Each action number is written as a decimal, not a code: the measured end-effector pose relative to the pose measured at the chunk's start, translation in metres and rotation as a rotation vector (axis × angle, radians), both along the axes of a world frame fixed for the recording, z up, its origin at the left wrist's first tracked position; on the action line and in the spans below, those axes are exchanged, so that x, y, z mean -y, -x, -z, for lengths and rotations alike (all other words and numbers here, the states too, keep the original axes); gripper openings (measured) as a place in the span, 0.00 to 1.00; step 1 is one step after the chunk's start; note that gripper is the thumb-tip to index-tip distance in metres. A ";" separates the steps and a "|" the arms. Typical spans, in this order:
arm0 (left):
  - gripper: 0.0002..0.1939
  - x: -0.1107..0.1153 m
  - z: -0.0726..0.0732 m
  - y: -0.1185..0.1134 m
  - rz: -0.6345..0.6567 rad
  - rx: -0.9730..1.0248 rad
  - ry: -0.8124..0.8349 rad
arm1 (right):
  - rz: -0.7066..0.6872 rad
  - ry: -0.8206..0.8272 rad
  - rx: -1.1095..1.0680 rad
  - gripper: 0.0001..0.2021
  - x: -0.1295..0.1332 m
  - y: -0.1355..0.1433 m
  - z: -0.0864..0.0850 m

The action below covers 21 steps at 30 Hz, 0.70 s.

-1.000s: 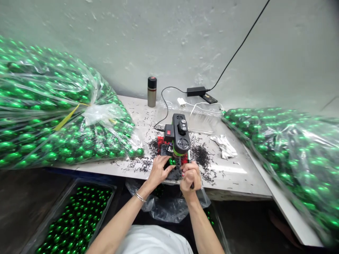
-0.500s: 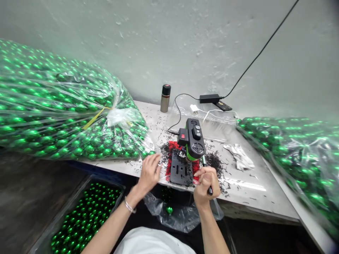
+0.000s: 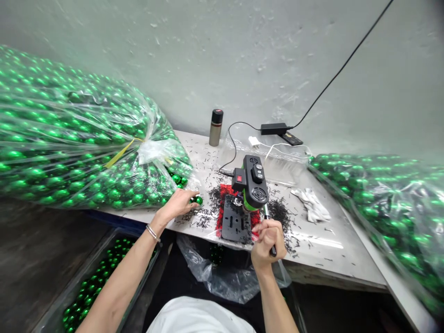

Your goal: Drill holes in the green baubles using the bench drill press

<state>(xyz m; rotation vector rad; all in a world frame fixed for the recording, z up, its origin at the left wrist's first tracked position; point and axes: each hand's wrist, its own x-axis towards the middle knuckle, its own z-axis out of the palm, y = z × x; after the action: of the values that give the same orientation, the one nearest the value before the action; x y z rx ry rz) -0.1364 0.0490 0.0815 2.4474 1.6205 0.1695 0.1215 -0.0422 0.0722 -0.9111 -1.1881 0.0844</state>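
My left hand (image 3: 178,204) is over the table beside the big bag, its thumb and fingers closed around a shiny green ball (image 3: 199,200). My right hand (image 3: 268,243) is wrapped round the black-gripped lever (image 3: 273,251) of a small bench machine. This machine has a black and green head (image 3: 255,182) with a red switch, and a black slotted base plate (image 3: 236,222) on a red mat (image 3: 219,225). No ball shows on the plate; the space beneath the head is partly hidden.
Green balls fill clear bags at left (image 3: 69,152) and right (image 3: 391,208), and a bin (image 3: 93,282) below. Black scraps (image 3: 279,212) litter the table. Around the machine are a bottle (image 3: 216,128), gloves (image 3: 311,206), a power adapter (image 3: 275,128) and a plastic sheet (image 3: 225,282) under the edge.
My left hand has moved left from near the base plate to the bag's mouth and closed on a green ball. A ball seen below the table edge is gone. My right hand stays on the lever.
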 end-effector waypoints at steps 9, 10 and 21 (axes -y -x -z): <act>0.14 -0.001 0.020 -0.030 -0.047 0.018 -0.119 | -0.006 -0.008 0.058 0.17 0.001 -0.002 -0.002; 0.13 -0.001 0.025 -0.031 -0.061 0.055 -0.141 | -0.003 -0.006 0.059 0.17 0.001 -0.002 -0.002; 0.28 0.013 0.023 -0.032 -0.398 1.446 0.298 | -0.014 -0.025 0.109 0.16 0.001 -0.002 -0.001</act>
<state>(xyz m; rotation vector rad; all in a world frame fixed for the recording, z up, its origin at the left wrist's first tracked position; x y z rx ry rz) -0.1046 0.0362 0.0585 1.0675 1.1609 1.2577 0.1233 -0.0430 0.0730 -0.8949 -1.2938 0.0312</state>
